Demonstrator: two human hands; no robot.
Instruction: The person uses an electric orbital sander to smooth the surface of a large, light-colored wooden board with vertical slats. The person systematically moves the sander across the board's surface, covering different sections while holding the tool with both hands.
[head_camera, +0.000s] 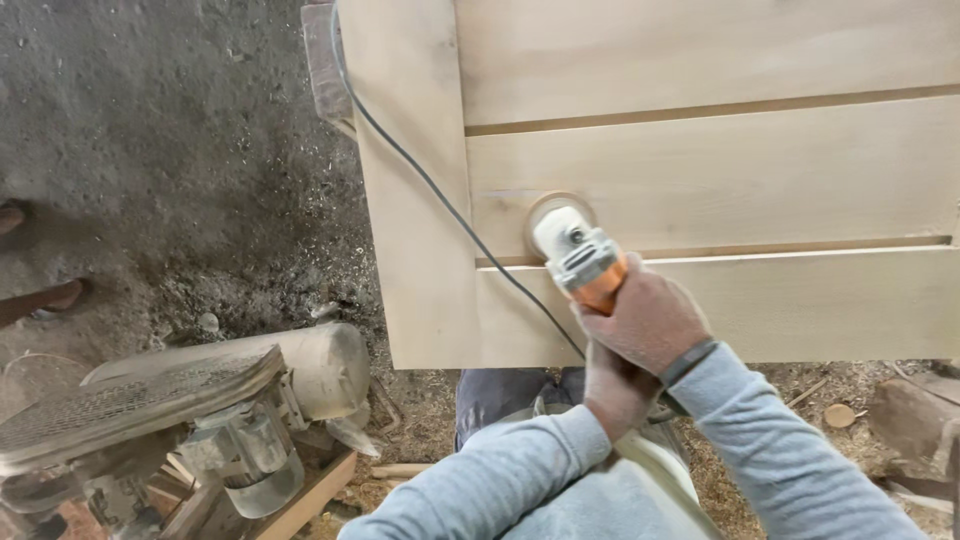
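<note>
Dust-coated machine (190, 420) with a perforated metal guard sits at far left on the sawdust-strewn ground (170, 150), well apart from both hands. Black power cord (440, 200) runs down across the pale wooden panel (700, 180) toward the hands and passes out of sight behind the left hand. Left hand (618, 392) sits below the right one, at the rear of the tool; its fingers curl inward, but what exactly they press on is hidden, so I cannot tell. Angle grinder (580, 255), orange body with grey head, points up and away from the fingers; its sanding disc (556, 215) lies flat on the panel, just above a groove between boards. Right hand (650, 322) wraps the orange body, fingers closed tight around it, grey sleeve at the wrist.
</note>
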